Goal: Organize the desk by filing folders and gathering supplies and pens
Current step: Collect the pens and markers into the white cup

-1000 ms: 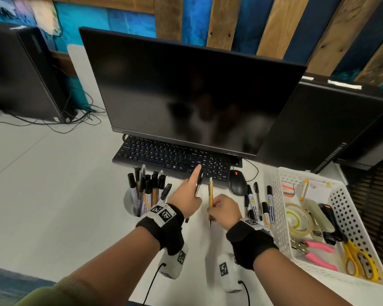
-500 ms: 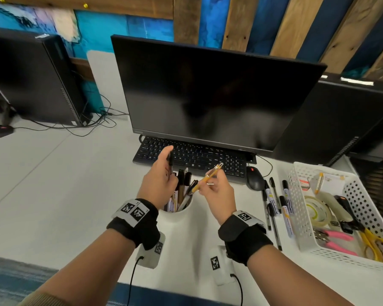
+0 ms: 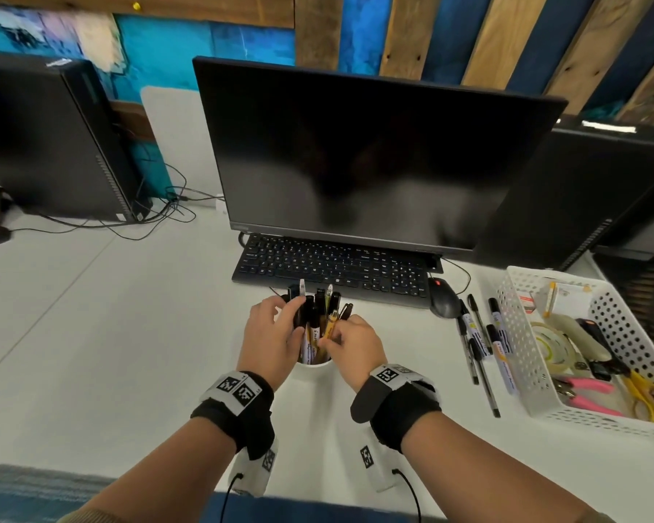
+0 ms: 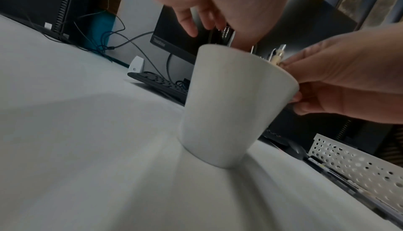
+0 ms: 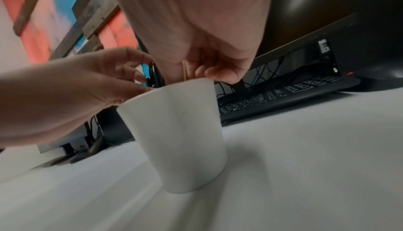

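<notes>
A white cup stuffed with several pens and markers stands on the desk in front of the keyboard. My left hand hangs over the cup's left side and pinches a black pen that stands in the cup. My right hand is at the cup's right rim and pinches a yellow pen, whose lower end is inside the cup. The wrist views show the cup from low down. In the right wrist view the black pen shows between my left fingers.
Several loose pens and markers lie right of the cup, beside a white perforated basket holding tape, pink pliers and yellow scissors. A keyboard, mouse and monitor stand behind. Black PC towers flank the desk.
Both hands came down onto the cup. The yellow pen went from tilted above the cup to standing in it, and the black pen dropped in with my left hand.
</notes>
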Action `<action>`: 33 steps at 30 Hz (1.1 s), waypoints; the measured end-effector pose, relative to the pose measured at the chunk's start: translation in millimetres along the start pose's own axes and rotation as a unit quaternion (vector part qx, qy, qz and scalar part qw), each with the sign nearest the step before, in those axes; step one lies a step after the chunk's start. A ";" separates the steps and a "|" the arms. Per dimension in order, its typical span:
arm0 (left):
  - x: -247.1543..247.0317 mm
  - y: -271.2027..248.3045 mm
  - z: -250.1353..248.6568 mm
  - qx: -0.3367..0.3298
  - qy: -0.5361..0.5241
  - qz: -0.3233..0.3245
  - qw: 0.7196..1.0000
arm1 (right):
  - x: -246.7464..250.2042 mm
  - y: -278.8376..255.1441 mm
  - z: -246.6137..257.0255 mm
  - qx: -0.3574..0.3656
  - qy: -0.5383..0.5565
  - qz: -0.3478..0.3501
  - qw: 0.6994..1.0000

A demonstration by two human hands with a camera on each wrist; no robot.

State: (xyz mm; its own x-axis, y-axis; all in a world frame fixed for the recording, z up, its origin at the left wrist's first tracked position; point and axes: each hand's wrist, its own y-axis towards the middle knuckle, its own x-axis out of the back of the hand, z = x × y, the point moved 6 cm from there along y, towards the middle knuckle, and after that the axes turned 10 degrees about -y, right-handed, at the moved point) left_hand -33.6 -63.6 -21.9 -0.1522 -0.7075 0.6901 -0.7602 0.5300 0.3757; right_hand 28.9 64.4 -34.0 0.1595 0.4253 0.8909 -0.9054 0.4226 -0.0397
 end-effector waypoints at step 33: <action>-52.0 -24.5 32.9 0.156 -0.327 0.240 0.900 | -20.4 -24.9 -8.7 -0.189 0.526 0.187 0.808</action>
State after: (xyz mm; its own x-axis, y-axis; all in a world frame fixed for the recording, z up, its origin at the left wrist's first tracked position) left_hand -27.9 -55.2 -87.3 -0.7729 -0.6096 0.1759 -0.6322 0.7636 -0.1316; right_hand 51.6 52.2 -55.1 0.3290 0.9405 -0.0848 -0.8150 0.2375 -0.5286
